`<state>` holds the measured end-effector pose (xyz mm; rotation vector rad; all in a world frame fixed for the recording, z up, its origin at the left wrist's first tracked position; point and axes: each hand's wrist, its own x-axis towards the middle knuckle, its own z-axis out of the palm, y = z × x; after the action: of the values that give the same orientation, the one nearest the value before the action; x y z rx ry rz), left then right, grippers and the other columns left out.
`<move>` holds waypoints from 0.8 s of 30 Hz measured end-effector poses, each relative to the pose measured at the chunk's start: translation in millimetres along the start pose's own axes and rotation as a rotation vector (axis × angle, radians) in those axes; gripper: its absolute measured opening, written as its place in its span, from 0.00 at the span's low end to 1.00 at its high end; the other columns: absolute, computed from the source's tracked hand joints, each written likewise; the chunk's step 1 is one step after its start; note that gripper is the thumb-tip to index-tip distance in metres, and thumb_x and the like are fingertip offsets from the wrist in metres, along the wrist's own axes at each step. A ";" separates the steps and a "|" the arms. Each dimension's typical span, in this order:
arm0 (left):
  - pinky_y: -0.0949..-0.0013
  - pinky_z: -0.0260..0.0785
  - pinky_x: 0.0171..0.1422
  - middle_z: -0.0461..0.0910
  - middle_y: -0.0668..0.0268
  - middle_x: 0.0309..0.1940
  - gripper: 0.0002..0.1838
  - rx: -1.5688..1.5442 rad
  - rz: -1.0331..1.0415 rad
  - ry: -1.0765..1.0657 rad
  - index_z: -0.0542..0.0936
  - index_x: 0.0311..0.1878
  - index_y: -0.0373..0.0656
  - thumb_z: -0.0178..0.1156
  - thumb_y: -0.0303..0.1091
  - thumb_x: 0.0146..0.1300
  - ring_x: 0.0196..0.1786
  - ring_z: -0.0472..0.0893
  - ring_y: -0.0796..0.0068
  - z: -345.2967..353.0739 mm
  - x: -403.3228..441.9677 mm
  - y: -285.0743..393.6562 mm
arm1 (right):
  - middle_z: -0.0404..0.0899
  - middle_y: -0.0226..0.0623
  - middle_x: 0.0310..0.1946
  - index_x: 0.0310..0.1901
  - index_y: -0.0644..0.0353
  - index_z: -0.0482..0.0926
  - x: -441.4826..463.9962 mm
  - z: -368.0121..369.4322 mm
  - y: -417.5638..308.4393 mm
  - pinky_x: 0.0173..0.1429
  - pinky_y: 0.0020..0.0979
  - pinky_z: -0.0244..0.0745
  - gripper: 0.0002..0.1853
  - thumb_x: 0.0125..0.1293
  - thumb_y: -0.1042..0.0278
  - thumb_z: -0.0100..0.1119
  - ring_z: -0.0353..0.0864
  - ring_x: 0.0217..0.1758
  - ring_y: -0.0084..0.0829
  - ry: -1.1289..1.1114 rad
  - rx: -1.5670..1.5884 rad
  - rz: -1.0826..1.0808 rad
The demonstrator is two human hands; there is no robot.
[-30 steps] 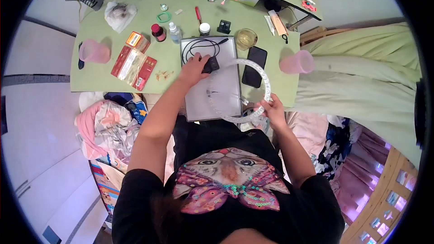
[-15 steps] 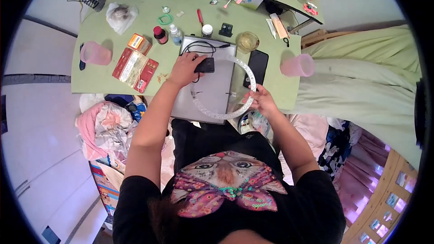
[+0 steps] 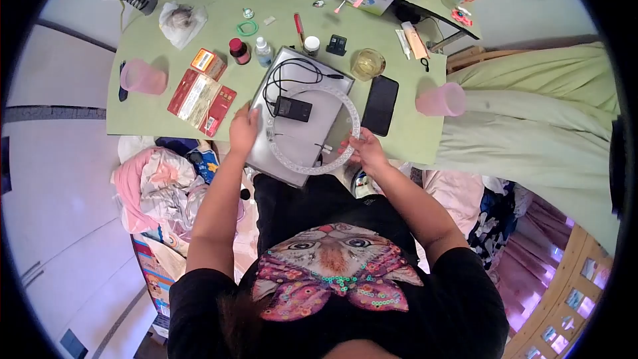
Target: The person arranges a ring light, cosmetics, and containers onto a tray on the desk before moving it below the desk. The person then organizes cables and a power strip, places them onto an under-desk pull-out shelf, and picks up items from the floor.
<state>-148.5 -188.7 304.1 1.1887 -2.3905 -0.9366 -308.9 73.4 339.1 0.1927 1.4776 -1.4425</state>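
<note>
A flat silver slab [image 3: 292,153], which looks like a closed laptop, lies slanted at the desk's front edge. My left hand [image 3: 243,131] is closed on its left edge, with the fingertips partly hidden. My right hand [image 3: 365,149] pinches the lower right of a pale, clear ring [image 3: 354,114] that has a row of small marks round it. The ring lies over the slab and reaches past its right edge. Inside the ring, a black power adapter [image 3: 293,109] rests on the slab, its black cable [image 3: 287,64] looped above it.
A black phone [image 3: 381,105] and a glass cup [image 3: 368,64] stand right of the slab. Small bottles [image 3: 263,52] line its far side. Pink cups [image 3: 441,99] stand at both desk ends. A red booklet [image 3: 201,102] and an orange box [image 3: 209,64] lie left.
My left hand has let go of the black adapter and moved down to the slab's left edge. The slab has turned clockwise, and the ring has shifted left with my right hand.
</note>
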 end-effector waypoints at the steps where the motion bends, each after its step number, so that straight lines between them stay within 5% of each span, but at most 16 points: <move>1: 0.58 0.66 0.49 0.74 0.45 0.40 0.21 0.030 0.017 -0.017 0.68 0.53 0.37 0.48 0.41 0.61 0.44 0.74 0.48 1.5 -5.8 3.8 | 0.75 0.40 0.33 0.47 0.58 0.64 -0.3 0.7 0.6 0.37 0.35 0.78 0.11 0.63 0.73 0.46 0.79 0.34 0.38 -0.001 -0.002 0.004; 8: 0.58 0.68 0.42 0.76 0.47 0.34 0.19 0.050 0.058 -0.078 0.73 0.49 0.42 0.48 0.24 0.51 0.38 0.76 0.50 -3.6 -13.7 -6.0 | 0.75 0.41 0.33 0.46 0.58 0.66 -12.3 -22.0 -20.1 0.38 0.36 0.78 0.11 0.61 0.75 0.49 0.79 0.34 0.38 -0.039 0.063 0.035; 19: 0.58 0.68 0.44 0.75 0.46 0.36 0.24 -0.079 0.025 -0.174 0.70 0.52 0.40 0.49 0.21 0.47 0.39 0.75 0.49 2.9 -35.0 14.1 | 0.76 0.41 0.29 0.47 0.61 0.66 -46.6 -39.4 -30.6 0.32 0.31 0.78 0.12 0.61 0.76 0.48 0.80 0.31 0.37 0.150 0.024 0.036; 24: 0.59 0.67 0.49 0.71 0.47 0.47 0.31 -0.161 0.058 -0.292 0.63 0.58 0.40 0.49 0.20 0.44 0.46 0.73 0.49 9.0 -30.2 5.0 | 0.77 0.43 0.29 0.46 0.61 0.66 -58.7 -28.3 -42.1 0.30 0.30 0.78 0.11 0.61 0.77 0.47 0.80 0.29 0.37 0.200 0.014 -0.070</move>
<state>-138.0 -158.8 301.2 0.9755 -2.4941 -1.3353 -326.0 115.1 402.2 0.3042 1.6501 -1.5257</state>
